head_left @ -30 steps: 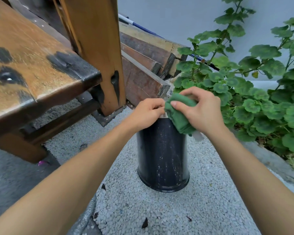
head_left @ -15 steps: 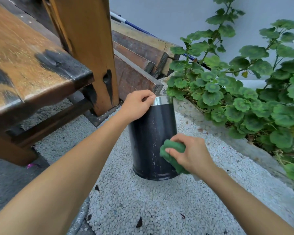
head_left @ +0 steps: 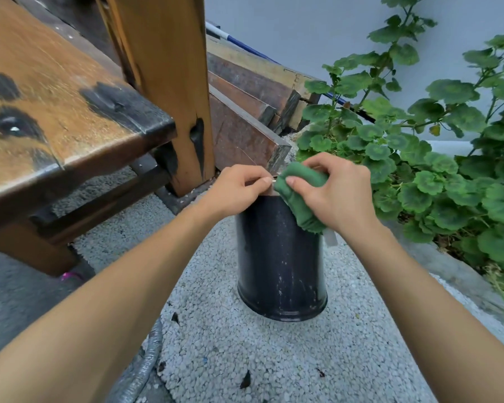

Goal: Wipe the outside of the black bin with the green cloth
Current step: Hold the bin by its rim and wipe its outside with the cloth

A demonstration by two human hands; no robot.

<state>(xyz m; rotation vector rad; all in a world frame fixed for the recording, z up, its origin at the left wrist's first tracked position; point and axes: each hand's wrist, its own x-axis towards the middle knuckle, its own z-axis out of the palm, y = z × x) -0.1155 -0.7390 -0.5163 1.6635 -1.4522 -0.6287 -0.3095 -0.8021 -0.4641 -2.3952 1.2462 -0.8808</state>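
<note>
A tall black bin (head_left: pixel 280 263) with whitish streaks stands upright on the pebbled ground in the middle of the head view. My left hand (head_left: pixel 239 190) grips its metal rim on the left side. The green cloth (head_left: pixel 300 196) is bunched in my right hand (head_left: pixel 336 193), pressed against the bin's upper right side at the rim. A small white tag hangs below the cloth. The bin's opening is hidden behind both hands.
A worn wooden bench (head_left: pixel 56 120) and its thick post (head_left: pixel 169 82) stand to the left. Stacked wooden planks (head_left: pixel 245 112) lie behind the bin. A leafy green plant (head_left: pixel 437 158) fills the right side behind a concrete kerb. A grey hose (head_left: pixel 146 365) lies at the bottom.
My right hand with the cloth has gone from the bin's top down to its lower side and back up to the rim. My left hand kept its grip on the rim.
</note>
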